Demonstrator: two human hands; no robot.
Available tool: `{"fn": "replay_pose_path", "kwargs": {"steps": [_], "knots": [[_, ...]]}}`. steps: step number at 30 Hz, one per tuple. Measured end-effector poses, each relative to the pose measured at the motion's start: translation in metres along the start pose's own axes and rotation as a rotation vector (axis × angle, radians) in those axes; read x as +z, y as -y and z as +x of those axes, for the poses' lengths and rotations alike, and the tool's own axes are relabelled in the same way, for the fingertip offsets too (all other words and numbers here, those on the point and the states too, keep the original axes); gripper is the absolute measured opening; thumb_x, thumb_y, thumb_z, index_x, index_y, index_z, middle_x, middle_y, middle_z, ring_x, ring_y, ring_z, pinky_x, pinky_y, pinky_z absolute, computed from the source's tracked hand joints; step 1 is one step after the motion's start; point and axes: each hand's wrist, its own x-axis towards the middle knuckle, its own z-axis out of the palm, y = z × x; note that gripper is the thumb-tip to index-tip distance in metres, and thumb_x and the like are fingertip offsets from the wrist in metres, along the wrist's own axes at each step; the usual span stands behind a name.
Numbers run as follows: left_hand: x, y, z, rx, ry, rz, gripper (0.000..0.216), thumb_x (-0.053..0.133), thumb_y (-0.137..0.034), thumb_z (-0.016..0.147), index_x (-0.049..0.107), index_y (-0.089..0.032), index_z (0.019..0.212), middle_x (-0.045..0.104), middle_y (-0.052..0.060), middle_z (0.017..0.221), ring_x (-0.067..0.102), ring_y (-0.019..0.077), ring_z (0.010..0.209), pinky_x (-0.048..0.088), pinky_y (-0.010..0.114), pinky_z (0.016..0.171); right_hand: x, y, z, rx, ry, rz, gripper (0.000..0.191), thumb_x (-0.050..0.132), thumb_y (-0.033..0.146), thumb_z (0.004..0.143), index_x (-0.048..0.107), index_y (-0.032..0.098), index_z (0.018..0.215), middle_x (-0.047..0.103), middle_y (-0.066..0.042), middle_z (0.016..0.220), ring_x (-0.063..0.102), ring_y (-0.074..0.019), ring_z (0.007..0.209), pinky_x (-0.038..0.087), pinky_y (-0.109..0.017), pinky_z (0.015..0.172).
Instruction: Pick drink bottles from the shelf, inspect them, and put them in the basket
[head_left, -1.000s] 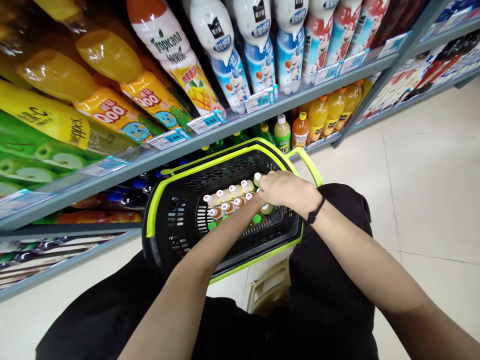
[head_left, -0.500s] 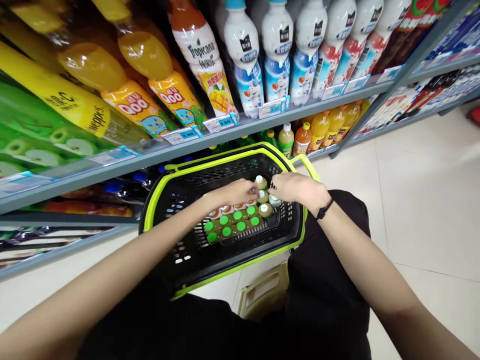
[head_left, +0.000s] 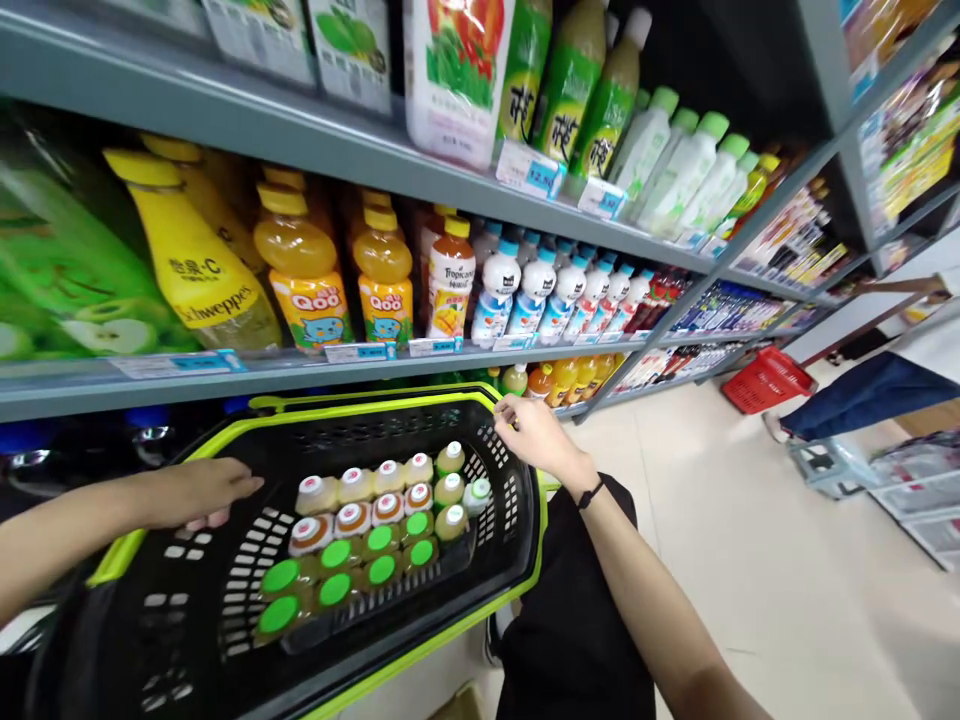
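The basket (head_left: 517, 560) runs off the near edge, its near-left corner lost. Both forearms are cut by the edges. Bottles (head_left: 360, 540) inside show only caps, labels hidden. Price tags (head_left: 360, 352) are too small to read. The far-right person (head_left: 870, 395) is cropped.

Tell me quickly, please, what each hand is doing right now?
Left hand: open, fingers flat on the basket rim, holding nothing.
Right hand: fingers loosely curled at the basket's far rim; whether it grips the rim cannot be told.
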Motion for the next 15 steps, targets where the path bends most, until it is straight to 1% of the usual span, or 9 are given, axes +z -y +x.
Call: {"fn": "replay_pose_path", "kwargs": {"steps": [3, 5, 6, 8, 10, 12, 13, 14, 15], "knots": [[-0.004, -0.004, -0.012, -0.045, 0.064, -0.094, 0.061, 0.026, -0.074, 0.059, 0.052, -0.022, 0.077, 0.066, 0.004, 0.064, 0.053, 0.0186, 0.054, 0.041, 0.029, 0.057, -0.023, 0.002, 0.012, -0.026, -0.169, 0.011, 0.020, 0.051, 0.022, 0.101, 0.069, 0.016, 0.107, 0.077, -0.005, 0.098, 0.071, -0.0152, 0.085, 0.046, -0.023, 0.079], [-0.009, -0.016, -0.025, -0.019, 0.055, -0.088, 0.061, 0.026, -0.075, 0.058, 0.051, -0.022, 0.075, 0.067, 0.005, 0.065, 0.051, 0.0178, 0.054, 0.040, 0.030, 0.059, -0.053, -0.003, 0.025, -0.063, -0.284, -0.030, 0.018, 0.053, 0.021, 0.098, 0.070, 0.015, 0.101, 0.076, -0.004, 0.092, 0.069, -0.0153, 0.081, 0.046, -0.023, 0.077], [-0.012, -0.023, -0.031, -0.010, 0.057, -0.097, 0.061, 0.026, -0.075, 0.057, 0.051, -0.022, 0.074, 0.067, 0.006, 0.067, 0.050, 0.0176, 0.054, 0.040, 0.030, 0.060, -0.072, -0.008, 0.032, -0.067, -0.347, -0.051, 0.020, 0.052, 0.019, 0.097, 0.071, 0.015, 0.098, 0.076, -0.005, 0.091, 0.069, -0.0155, 0.081, 0.046, -0.023, 0.079], [-0.015, -0.037, -0.041, 0.003, 0.054, -0.123, 0.060, 0.026, -0.074, 0.054, 0.049, -0.022, 0.072, 0.068, 0.008, 0.069, 0.051, 0.0172, 0.054, 0.040, 0.030, 0.061, -0.119, -0.026, 0.048, -0.035, -0.482, -0.089, 0.027, 0.046, 0.020, 0.100, 0.071, 0.012, 0.102, 0.076, -0.009, 0.098, 0.068, -0.0172, 0.088, 0.047, -0.025, 0.085], [-0.016, -0.046, -0.044, -0.006, 0.040, -0.131, 0.057, 0.026, -0.071, 0.052, 0.048, -0.022, 0.071, 0.068, 0.010, 0.068, 0.051, 0.0176, 0.053, 0.038, 0.030, 0.059, -0.171, -0.051, 0.067, -0.022, -0.796, -0.145, 0.035, 0.039, 0.021, 0.103, 0.071, 0.012, 0.110, 0.074, -0.011, 0.105, 0.067, -0.0176, 0.094, 0.048, -0.026, 0.088], [-0.015, -0.047, -0.038, -0.005, 0.028, -0.111, 0.055, 0.026, -0.068, 0.052, 0.048, -0.023, 0.072, 0.068, 0.010, 0.067, 0.051, 0.0181, 0.052, 0.038, 0.029, 0.056, -0.222, -0.081, 0.086, 0.072, -1.071, -0.242, 0.049, 0.024, 0.015, 0.105, 0.065, 0.010, 0.132, 0.070, -0.016, 0.119, 0.066, -0.0178, 0.103, 0.047, -0.028, 0.093], [-0.014, -0.046, -0.034, -0.005, 0.032, -0.092, 0.053, 0.027, -0.067, 0.053, 0.049, -0.023, 0.073, 0.068, 0.010, 0.067, 0.052, 0.0186, 0.052, 0.038, 0.029, 0.055, -0.245, -0.096, 0.095, 0.154, -1.160, -0.306, 0.050, 0.025, 0.013, 0.104, 0.059, 0.007, 0.140, 0.067, -0.019, 0.126, 0.064, -0.0186, 0.109, 0.046, -0.029, 0.097], [-0.012, -0.043, -0.028, -0.013, 0.037, -0.074, 0.051, 0.030, -0.066, 0.055, 0.049, -0.022, 0.073, 0.068, 0.010, 0.068, 0.054, 0.0190, 0.052, 0.039, 0.028, 0.055, -0.265, -0.110, 0.103, 0.266, -1.202, -0.366, 0.050, 0.030, 0.012, 0.102, 0.055, 0.002, 0.144, 0.065, -0.022, 0.127, 0.063, -0.0197, 0.111, 0.045, -0.030, 0.099], [-0.011, -0.041, -0.023, -0.023, 0.040, -0.060, 0.048, 0.033, -0.065, 0.059, 0.049, -0.022, 0.074, 0.069, 0.009, 0.068, 0.055, 0.0195, 0.052, 0.041, 0.028, 0.055, -0.280, -0.122, 0.110, 0.382, -1.187, -0.445, 0.050, 0.033, 0.013, 0.102, 0.052, -0.003, 0.146, 0.065, -0.025, 0.126, 0.063, -0.0217, 0.112, 0.045, -0.032, 0.099]]}}
